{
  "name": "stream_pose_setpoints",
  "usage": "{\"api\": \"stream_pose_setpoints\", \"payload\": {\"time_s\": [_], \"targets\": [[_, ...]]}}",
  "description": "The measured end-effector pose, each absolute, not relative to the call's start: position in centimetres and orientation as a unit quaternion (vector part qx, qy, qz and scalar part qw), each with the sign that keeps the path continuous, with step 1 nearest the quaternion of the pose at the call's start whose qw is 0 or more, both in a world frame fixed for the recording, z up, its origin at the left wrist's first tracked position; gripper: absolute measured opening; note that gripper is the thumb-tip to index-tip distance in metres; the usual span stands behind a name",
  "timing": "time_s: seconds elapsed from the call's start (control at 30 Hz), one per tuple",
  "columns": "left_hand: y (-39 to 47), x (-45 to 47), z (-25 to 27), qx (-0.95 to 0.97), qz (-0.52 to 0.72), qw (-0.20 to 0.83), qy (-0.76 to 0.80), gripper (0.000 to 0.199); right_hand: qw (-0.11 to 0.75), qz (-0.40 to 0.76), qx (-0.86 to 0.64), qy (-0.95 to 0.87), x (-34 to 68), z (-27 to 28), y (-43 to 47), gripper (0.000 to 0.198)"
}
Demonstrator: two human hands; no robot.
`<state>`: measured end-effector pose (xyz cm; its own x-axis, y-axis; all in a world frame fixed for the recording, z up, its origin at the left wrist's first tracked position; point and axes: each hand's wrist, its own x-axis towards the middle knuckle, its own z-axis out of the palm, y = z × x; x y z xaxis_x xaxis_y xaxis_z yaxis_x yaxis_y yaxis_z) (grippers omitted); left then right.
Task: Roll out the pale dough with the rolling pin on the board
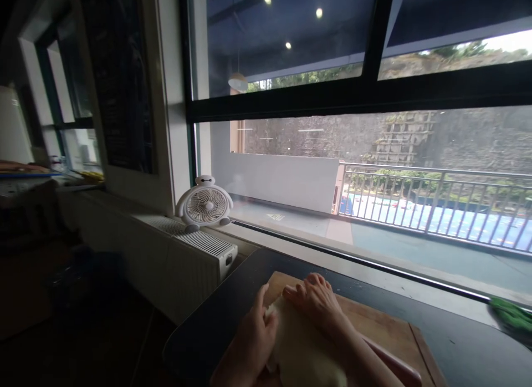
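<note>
A pale, flat sheet of dough (301, 345) lies on a wooden board (386, 323) in front of me. My left hand (252, 342) is at the dough's left edge, its thumb apart from the fingers stretched forward. Over the far edge of the sheet, my right hand (313, 301) has its fingers bent and gathered on the dough; their tips are partly hidden. A smooth pinkish rolling pin (394, 362) lies on the board beside my right forearm, which covers part of it.
The board rests on a dark table (216, 334) against a large window. A white fan (205, 203) stands on a radiator (208, 248) to the left. Something green (511, 315) lies by the sill at the far right.
</note>
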<state>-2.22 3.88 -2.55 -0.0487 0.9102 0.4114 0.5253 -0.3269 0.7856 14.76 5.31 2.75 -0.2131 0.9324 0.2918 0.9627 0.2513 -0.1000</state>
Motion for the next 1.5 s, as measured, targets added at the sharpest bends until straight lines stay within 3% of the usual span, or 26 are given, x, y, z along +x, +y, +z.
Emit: {"api": "stream_pose_setpoints", "payload": {"time_s": [0.13,0.33,0.53,0.77,0.97,1.13,1.33,1.5], "targets": [[4.2,-2.6,-2.5,0.666,0.483,0.204,0.530,0.049,0.185,-0.044,-0.578,-0.793,13.9,1.6,3.8,0.043],[3.6,-2.6,-2.3,0.660,0.499,0.204,0.524,0.046,0.130,-0.049,-0.696,-0.704,14.4,2.3,6.1,0.052],[3.2,-2.7,-2.1,0.659,0.504,0.212,0.517,0.045,0.177,-0.053,-0.619,-0.764,12.6,1.6,3.9,0.048],[3.3,-2.6,-2.3,0.655,0.511,0.218,0.512,0.045,0.137,-0.063,-0.692,-0.706,14.0,2.0,6.6,0.056],[3.1,-2.7,-2.1,0.661,0.510,0.215,0.508,0.045,0.189,-0.079,-0.617,-0.760,12.7,1.5,4.8,0.050],[3.2,-2.6,-2.1,0.660,0.507,0.219,0.509,0.045,0.134,-0.053,-0.672,-0.726,14.4,2.2,6.9,0.056],[3.1,-2.7,-2.1,0.663,0.503,0.222,0.507,0.045,0.156,-0.017,-0.593,-0.790,13.2,2.4,4.9,0.047],[3.4,-2.7,-2.1,0.655,0.508,0.222,0.513,0.045,0.093,-0.013,-0.685,-0.722,14.3,4.0,6.7,0.049]]}}
